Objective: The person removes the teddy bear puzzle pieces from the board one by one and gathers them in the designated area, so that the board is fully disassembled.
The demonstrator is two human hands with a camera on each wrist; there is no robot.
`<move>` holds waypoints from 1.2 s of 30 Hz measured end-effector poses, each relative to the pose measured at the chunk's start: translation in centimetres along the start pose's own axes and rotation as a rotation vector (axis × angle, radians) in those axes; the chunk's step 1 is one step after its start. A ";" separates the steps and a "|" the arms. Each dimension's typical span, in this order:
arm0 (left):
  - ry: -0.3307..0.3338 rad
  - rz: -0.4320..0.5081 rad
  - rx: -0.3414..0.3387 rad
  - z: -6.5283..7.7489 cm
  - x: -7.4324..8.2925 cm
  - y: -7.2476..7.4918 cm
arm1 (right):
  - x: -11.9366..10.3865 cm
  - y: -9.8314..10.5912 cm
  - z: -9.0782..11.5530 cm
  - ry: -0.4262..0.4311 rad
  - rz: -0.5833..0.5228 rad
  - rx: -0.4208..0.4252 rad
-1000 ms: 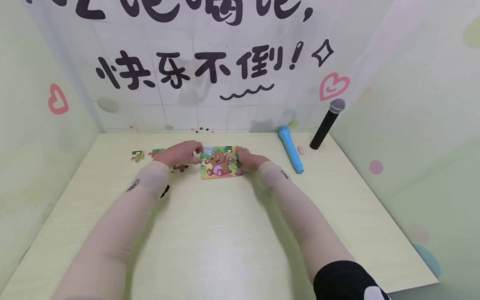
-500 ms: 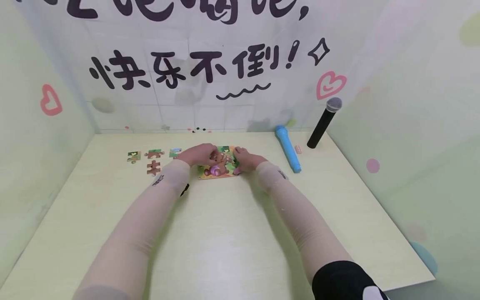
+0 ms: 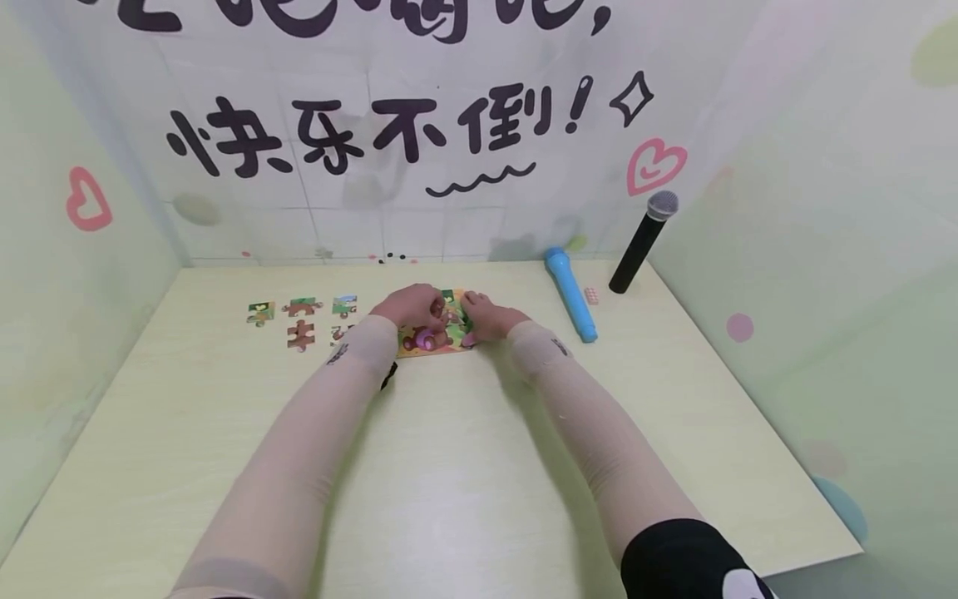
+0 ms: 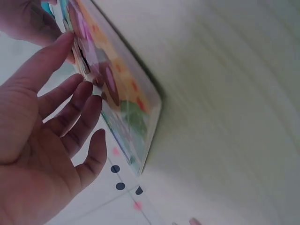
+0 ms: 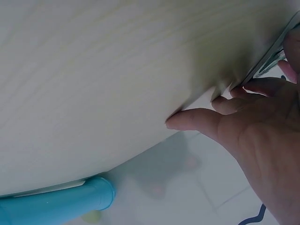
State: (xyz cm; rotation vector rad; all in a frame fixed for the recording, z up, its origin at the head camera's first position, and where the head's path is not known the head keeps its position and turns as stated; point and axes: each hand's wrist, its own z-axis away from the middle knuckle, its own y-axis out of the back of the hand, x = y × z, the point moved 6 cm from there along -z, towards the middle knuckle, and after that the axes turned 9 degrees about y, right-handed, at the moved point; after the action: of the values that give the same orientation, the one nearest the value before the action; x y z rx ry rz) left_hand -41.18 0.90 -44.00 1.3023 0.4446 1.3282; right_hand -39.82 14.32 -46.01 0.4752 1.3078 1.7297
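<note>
A jigsaw puzzle board [image 3: 427, 344] with a cartoon bear picture lies toward the back of the table. My left hand [image 3: 410, 306] reaches over its left half and covers part of the picture. Up close in the left wrist view, thumb and index finger pinch at the edges of a puzzle piece [image 4: 80, 58] in the board, while the other fingers bend loosely beside it. My right hand [image 3: 490, 318] rests against the board's right edge. In the right wrist view its fingers [image 5: 194, 119] extend along the tabletop, and the board's edge [image 5: 269, 54] shows by the hand.
Several loose puzzle pieces [image 3: 301, 335] lie left of the board, one partly hidden by the left wrist. On the right are a blue toy microphone [image 3: 571, 295], a small pink block [image 3: 591, 295] and a black microphone [image 3: 644, 243]. Walls stand behind and at both sides.
My left hand has moved right from the board's left edge onto the picture, and its fingers have closed in. Loose pieces it covered now show. My right hand stays at the right edge.
</note>
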 end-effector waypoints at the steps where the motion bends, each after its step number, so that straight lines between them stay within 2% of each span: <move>1: 0.015 0.007 0.006 0.0 0.0 0.0 | 0.0 0.0 0.0 -0.003 -0.005 0.000; 7: 0.067 0.029 0.020 0.2 0.2 0.0 | 0.1 -0.1 0.0 -0.008 -0.028 -0.007; 13: 0.052 -0.005 0.061 -0.1 0.2 0.0 | 0.1 0.0 0.1 -0.006 -0.022 -0.004; 19: 0.057 -0.028 0.072 -0.7 0.0 -0.4 | 0.3 -0.1 0.0 -0.011 -0.025 0.002; 23: 0.063 -0.002 0.068 -0.7 -0.2 -0.5 | 0.3 -0.3 -0.1 -0.016 -0.030 -0.003; 36: 0.011 0.021 0.068 -0.4 -1.4 0.0 | 0.6 -0.5 -0.6 -0.008 -0.013 -0.001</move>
State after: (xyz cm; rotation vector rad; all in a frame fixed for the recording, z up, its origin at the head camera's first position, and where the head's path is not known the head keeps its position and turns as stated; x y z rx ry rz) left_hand -41.94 -0.11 -44.75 1.3596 0.4886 1.3481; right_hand -40.37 14.45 -46.79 0.4719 1.3012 1.7163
